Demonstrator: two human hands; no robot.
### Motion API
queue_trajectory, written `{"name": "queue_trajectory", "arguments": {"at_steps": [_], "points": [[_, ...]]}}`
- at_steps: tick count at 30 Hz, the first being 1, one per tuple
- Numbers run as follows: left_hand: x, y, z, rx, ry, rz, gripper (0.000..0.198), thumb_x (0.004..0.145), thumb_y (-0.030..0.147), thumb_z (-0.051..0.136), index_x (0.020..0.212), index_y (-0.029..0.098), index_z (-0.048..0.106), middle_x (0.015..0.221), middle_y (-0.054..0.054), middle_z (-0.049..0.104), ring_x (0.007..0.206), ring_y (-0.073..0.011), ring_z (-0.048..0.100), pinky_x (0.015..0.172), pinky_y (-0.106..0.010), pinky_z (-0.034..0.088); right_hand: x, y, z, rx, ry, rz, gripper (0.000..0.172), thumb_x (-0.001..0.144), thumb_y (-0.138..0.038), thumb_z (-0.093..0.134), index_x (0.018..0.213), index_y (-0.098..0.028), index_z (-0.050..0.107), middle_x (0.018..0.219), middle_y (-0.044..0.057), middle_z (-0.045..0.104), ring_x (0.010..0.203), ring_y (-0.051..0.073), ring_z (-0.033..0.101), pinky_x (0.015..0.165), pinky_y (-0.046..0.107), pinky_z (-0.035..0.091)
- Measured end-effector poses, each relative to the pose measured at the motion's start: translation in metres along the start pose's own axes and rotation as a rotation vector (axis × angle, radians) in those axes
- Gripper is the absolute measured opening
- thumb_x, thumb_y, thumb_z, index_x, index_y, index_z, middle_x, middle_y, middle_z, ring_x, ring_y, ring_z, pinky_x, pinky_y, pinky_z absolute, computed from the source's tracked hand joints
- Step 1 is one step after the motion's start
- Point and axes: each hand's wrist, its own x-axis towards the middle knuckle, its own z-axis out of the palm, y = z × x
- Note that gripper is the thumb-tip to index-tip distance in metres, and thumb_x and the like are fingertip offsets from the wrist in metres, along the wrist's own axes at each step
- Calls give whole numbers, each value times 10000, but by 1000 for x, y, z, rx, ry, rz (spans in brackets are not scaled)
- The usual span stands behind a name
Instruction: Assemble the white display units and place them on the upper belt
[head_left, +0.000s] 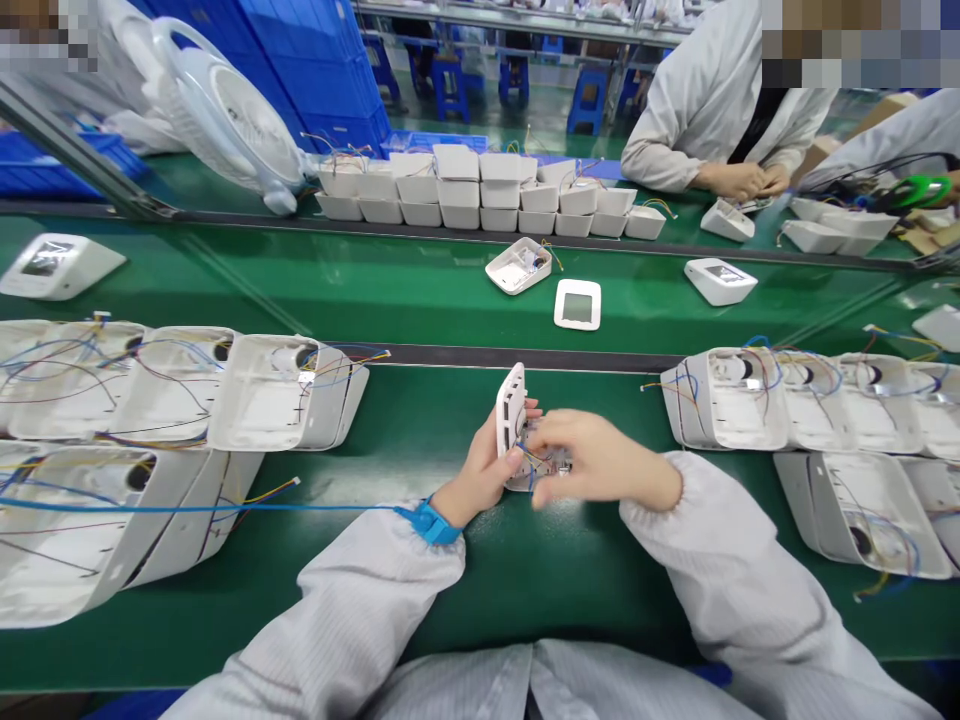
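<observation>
White sleeves (360, 600) of the wearer's coat filled the bottom of the view, resting on the green bench (420, 300) that spread across everything. Open white housings (150, 420) trailing coloured wires lay stacked at the left, with more open housings (810, 400) at the right, well apart from the hands. Across the belt stood a block of stacked white shells (480, 190), a white fan (240, 120) beside it, and a co-worker's hands (742, 180) at the far right. Centred near the bench edge, the left hand (484, 470), wearing a blue wrist strap (429, 522), gripped a white cover (511, 412) held upright on edge. The right hand (592, 460) was curled, fingertips pinching thin wires (534, 462) at the small unit (551, 468) under the cover.
</observation>
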Motion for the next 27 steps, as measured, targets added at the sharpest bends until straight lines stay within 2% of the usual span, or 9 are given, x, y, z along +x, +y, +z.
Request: {"name": "queue_trajectory", "arguments": {"at_steps": [1, 3, 5, 10, 14, 16, 20, 23, 27], "points": [[0, 1, 0, -1, -1, -6, 656, 881, 590, 569, 1375, 165, 498, 1385, -162, 545, 1239, -334, 563, 1077, -494, 434, 0, -2, 0, 19, -33, -31, 395, 761, -557, 770, 795, -175, 678, 794, 14, 618, 777, 159, 572, 723, 287, 447], [1, 3, 0, -2, 1, -13, 667, 875, 603, 571, 1370, 162, 500, 1368, -161, 556, 1237, -330, 564, 1086, -499, 425, -1, -2, 0, 46, -38, -47, 335, 863, -469, 697, 716, -172, 654, 777, 21, 596, 785, 158, 566, 734, 293, 455], [1, 4, 0, 5, 0, -15, 671, 876, 595, 576, 1386, 169, 485, 1368, -160, 557, 1249, -327, 557, 1078, -490, 434, -1, 4, -4, 110, -27, -39, 290, 941, -361, 613, 724, -180, 679, 826, 27, 599, 821, 147, 576, 763, 285, 469], [1, 6, 0, 5, -18, -19, 724, 855, 600, 611, 1424, 186, 444, 1404, -165, 530, 1257, -334, 551, 1056, -490, 458, -4, 24, -22, 225, -100, -16, 191, 911, -380, 659, 863, -225, 759, 915, 24, 619, 822, 137, 605, 712, 267, 502], [0, 6, 2, 41, -6, 8, 777, 855, 603, 615, 1469, 181, 395, 1357, -167, 559, 1262, -338, 543, 1093, -521, 424, -3, 31, -20, 253, -105, -74, 150, 921, -321, 652, 912, -228, 770, 886, 15, 684, 796, 131, 647, 726, 263, 513], [0, 6, 2, 63, -11, 27, 801, 862, 585, 617, 1504, 191, 342, 1384, -171, 538, 1277, -337, 530, 1101, -523, 417, -1, 32, -14, 135, -87, -93, 146, 932, -260, 632, 905, -223, 771, 826, 9, 698, 757, 132, 643, 709, 262, 495], [-1, 5, 3, 130, -29, 61, 834, 870, 542, 625, 1543, 217, 257, 1511, -180, 402, 1360, -352, 448, 1117, -516, 401, 2, 33, -2, -289, -61, -73, 162, 913, -169, 625, 880, -218, 776, 754, 20, 700, 728, 163, 595, 665, 292, 427], [-2, 5, 4, 276, -38, 89, 881, 851, 494, 656, 1559, 223, 208, 1517, -182, 382, 1387, -364, 409, 1150, -546, 346, 3, 32, 3, -518, -24, -88, 180, 908, -152, 613, 821, -203, 763, 857, 59, 699, 825, 198, 547, 687, 327, 399], [0, 11, 6, 466, -39, 130, 912, 809, 415, 700, 1556, 237, 208, 1500, -175, 381, 1366, -363, 420, 1135, -553, 362, 1, 31, 10, -586, 62, -13, 149, 885, -149, 624, 781, -178, 727, 1001, 106, 659, 918, 227, 515, 701, 350, 394]]}}
